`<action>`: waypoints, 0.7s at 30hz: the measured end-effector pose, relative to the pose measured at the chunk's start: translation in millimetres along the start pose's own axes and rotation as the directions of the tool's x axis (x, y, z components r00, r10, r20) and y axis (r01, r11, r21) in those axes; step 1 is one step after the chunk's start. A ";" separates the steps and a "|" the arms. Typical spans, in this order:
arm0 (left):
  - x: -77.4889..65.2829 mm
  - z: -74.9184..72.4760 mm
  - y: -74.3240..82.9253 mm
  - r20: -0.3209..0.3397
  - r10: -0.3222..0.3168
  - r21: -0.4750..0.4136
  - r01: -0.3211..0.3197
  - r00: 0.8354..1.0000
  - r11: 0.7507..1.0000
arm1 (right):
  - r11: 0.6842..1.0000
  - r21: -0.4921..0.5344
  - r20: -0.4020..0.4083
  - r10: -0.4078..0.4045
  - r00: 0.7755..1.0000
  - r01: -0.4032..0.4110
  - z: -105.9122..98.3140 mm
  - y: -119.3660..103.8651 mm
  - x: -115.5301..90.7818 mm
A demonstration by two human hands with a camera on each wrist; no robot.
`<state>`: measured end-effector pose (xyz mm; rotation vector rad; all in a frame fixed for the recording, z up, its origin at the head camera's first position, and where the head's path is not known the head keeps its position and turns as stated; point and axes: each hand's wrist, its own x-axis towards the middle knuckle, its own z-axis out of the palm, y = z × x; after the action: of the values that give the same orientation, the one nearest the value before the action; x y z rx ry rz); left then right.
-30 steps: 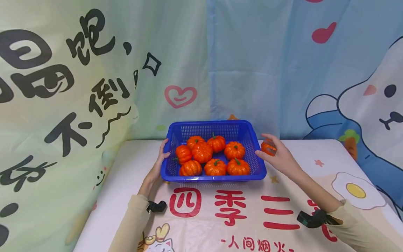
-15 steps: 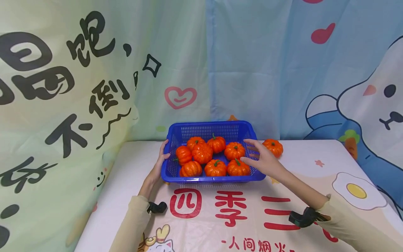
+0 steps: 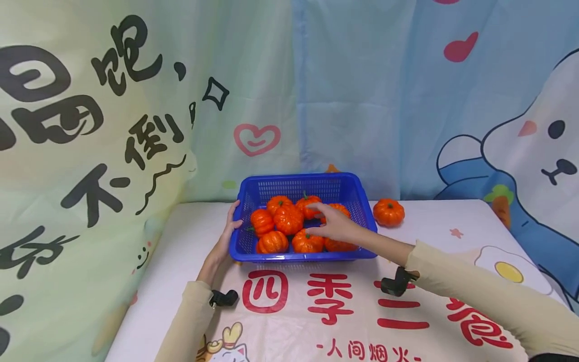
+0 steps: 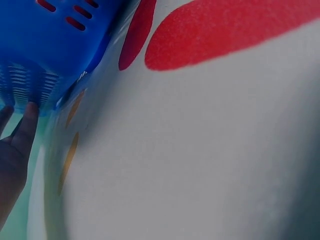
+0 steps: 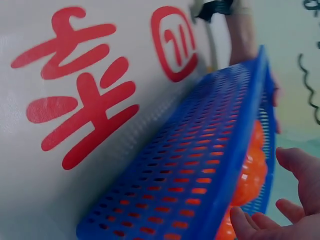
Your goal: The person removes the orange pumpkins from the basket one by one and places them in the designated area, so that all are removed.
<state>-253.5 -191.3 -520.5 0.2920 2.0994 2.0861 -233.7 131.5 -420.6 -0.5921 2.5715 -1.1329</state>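
A blue plastic basket [image 3: 303, 257] holds several small orange pumpkins [image 3: 288, 220] with green stems. My left hand [image 3: 226, 232] rests against the basket's left side; its fingers [image 4: 31, 120] touch the slotted outer wall in the left wrist view. Over the basket's right half hovers my right hand [image 3: 336, 224], reaching in from the right, thumb and fingers apart with nothing held between them. It partly covers the pumpkins on that side. In the right wrist view its spread fingers [image 5: 295, 160] are beside the basket rim, near the pumpkins. One more pumpkin [image 3: 389, 212] sits on the table, right of the basket.
The table [image 3: 253, 337] wears a printed cloth with red characters. A printed curtain [image 3: 353, 100] hangs directly behind the basket. Dark wrist cameras [image 3: 398, 282] are strapped to both forearms.
My right hand has let go of the pumpkin, leaving it on the table at the right, and has moved left over the basket. The left hand stays at the basket's side.
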 end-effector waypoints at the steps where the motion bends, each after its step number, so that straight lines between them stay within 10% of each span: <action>1: 0.1 0.1 -0.6 0.003 -0.001 -0.003 0.001 1.000 1.000 | 1.000 -0.028 0.010 -0.006 1.000 0.006 3.4 0.2 4.2; 21: 0.1 1.1 0.7 -0.006 0.003 -0.006 -0.004 1.000 1.000 | 0.967 -0.252 0.041 0.055 0.998 -0.043 30.2 -10.1 57.3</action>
<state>-253.3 -190.3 -519.7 0.2892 2.0976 2.0971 -269.5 79.2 -437.4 -0.5984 2.6920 -0.7730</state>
